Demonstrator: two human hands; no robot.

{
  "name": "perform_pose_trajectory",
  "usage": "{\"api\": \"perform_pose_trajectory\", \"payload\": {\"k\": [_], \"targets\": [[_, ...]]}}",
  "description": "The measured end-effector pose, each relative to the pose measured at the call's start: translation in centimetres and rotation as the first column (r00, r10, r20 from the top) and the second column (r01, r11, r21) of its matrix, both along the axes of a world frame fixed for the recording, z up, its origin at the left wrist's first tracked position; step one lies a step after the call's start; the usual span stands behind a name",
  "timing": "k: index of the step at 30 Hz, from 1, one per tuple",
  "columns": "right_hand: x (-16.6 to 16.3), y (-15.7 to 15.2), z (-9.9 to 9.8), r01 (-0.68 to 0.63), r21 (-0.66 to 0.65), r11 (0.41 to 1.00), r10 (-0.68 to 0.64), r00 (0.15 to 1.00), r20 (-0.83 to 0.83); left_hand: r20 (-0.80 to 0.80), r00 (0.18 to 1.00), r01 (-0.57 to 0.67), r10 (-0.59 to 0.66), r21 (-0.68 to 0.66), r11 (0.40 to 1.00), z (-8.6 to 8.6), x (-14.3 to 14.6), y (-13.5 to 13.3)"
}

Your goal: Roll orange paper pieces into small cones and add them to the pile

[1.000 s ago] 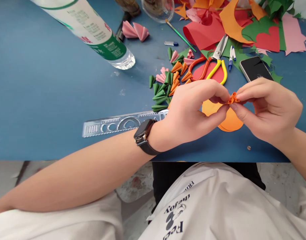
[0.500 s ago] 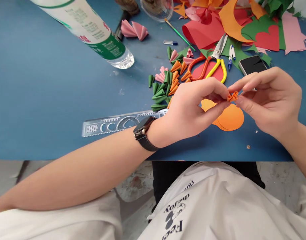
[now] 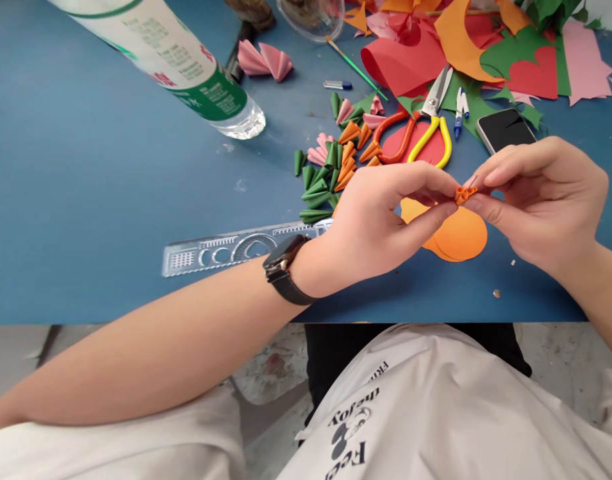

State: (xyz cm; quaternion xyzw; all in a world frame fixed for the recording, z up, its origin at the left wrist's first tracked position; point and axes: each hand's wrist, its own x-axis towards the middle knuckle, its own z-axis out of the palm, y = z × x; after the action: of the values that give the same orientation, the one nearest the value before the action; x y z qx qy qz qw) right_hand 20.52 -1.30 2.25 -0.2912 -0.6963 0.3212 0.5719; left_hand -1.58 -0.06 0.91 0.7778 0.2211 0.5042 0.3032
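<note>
Both the left hand (image 3: 381,220) and right hand (image 3: 551,200) in the head view have thumb and fingertips clamped on rolled orange paper cones (image 3: 465,194), near orange paper circles (image 3: 463,233). White T-shirt (image 3: 436,400) lettering includes "the joy"; smaller print on the plastic bottle (image 3: 206,87) is illegible. Blue tabletop (image 3: 76,200) stretches leftward past the stencil ruler (image 3: 219,257), its front edge beneath the left forearm (image 3: 171,347).

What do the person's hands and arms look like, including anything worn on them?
Both are bare human hands, with no glove visible on the left hand or the right hand. The left wrist wears a black watch with a dark strap; nothing shows on the right wrist. No cables or markings show on the forearms.
</note>
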Motion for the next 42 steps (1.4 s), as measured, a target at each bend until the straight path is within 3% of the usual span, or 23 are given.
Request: {"api": "perform_pose_trajectory", "payload": {"k": [6,11,16,23,27,35,38,42], "targets": [[0.5,-0.3,0.0,0.047,0.171,0.984,-0.072,0.987,0.141,-0.016,1.000,-0.021,0.020,-0.027,0.999,0.3,-0.1,-0.1],[0.7,-0.1,0.1,0.000,0.159,0.987,-0.028,0.985,0.172,0.000,1.000,-0.029,0.029,0.005,1.000,0.2,0.0,0.1],[0.4,0.0,0.4,0.036,0.196,0.980,-0.074,0.979,0.190,0.005,0.999,-0.047,0.047,0.013,0.999,0.1,0.1,0.3],[0.1,-0.3,0.4,0.083,0.037,0.996,-0.086,0.991,0.105,0.042,0.999,0.002,-0.005,0.066,0.998,-0.3,0.0,0.9],[0.0,-0.2,0.2,0.090,0.007,0.996,-0.090,0.992,0.089,-0.002,1.000,-0.030,0.030,-0.092,0.995,0.0,-0.1,0.6],[0.1,-0.3,0.6,0.051,-0.058,0.997,-0.046,0.996,0.077,0.026,1.000,0.010,-0.007,-0.135,0.991,0.6,-0.1,0.5],[0.1,-0.1,0.7,0.052,-0.127,0.991,-0.056,0.998,-0.024,0.031,0.999,0.017,-0.012,-0.165,0.986,0.8,-0.1,0.4],[-0.1,0.5,0.8,0.079,-0.113,0.990,-0.100,0.977,-0.190,0.031,0.999,0.016,-0.009,-0.249,0.968,0.8,-0.1,0.3]]}}
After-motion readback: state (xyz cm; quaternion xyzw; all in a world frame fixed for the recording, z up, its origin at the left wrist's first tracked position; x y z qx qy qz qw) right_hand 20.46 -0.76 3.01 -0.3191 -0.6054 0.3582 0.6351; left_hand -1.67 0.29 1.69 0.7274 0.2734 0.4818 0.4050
